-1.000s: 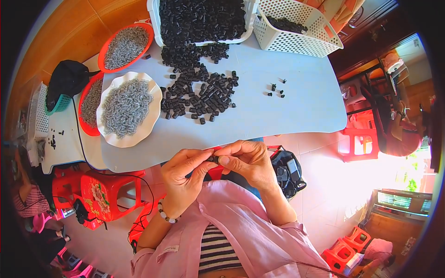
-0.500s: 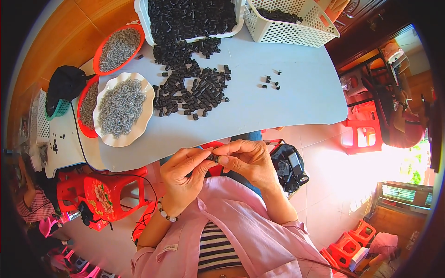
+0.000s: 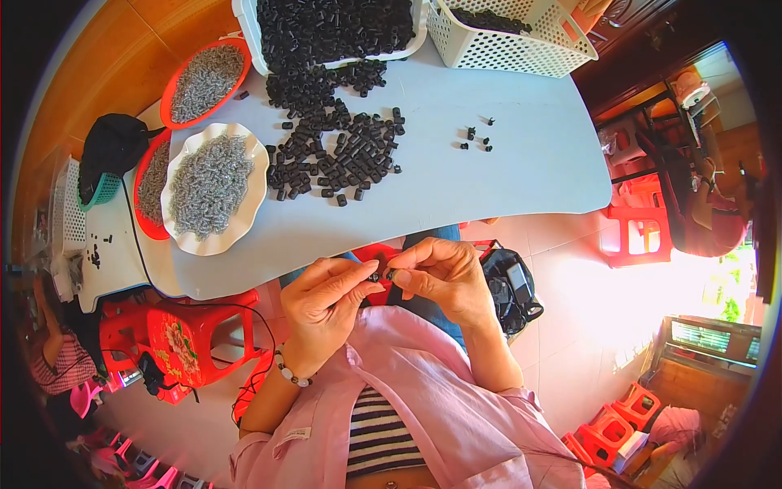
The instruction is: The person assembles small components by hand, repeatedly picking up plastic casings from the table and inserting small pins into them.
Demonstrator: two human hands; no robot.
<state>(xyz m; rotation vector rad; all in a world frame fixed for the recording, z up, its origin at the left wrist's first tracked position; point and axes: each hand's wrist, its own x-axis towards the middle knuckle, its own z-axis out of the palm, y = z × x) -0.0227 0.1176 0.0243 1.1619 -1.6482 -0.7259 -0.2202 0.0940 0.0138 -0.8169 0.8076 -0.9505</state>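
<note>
Above my lap, just in front of the table edge, my left hand [image 3: 330, 297] pinches a small black plastic piece [image 3: 375, 277] between thumb and fingertips. My right hand [image 3: 444, 281] faces it, its thumb and index finger closed on another small black piece [image 3: 390, 275]. A narrow gap separates the two pieces. Their exact shape is mostly covered by my fingers. On the table lies a spread of black plastic pieces [image 3: 358, 155], short and barrel-like. Beside it stands a white scalloped dish [image 3: 254, 204] heaped with tiny silvery coils, seemingly springs [image 3: 213, 183].
A white tub [image 3: 248, 49] full of black pieces and a perforated white basket [image 3: 521, 57] stand at the back. Red dishes [image 3: 165, 110] of springs sit at left. Several black bits [image 3: 471, 133] lie at right. A red stool [image 3: 191, 338] is left below the table.
My hands have drawn slightly apart, opening a gap between the fingertips. What was one dark cluster between them now shows as two pieces, one in each hand.
</note>
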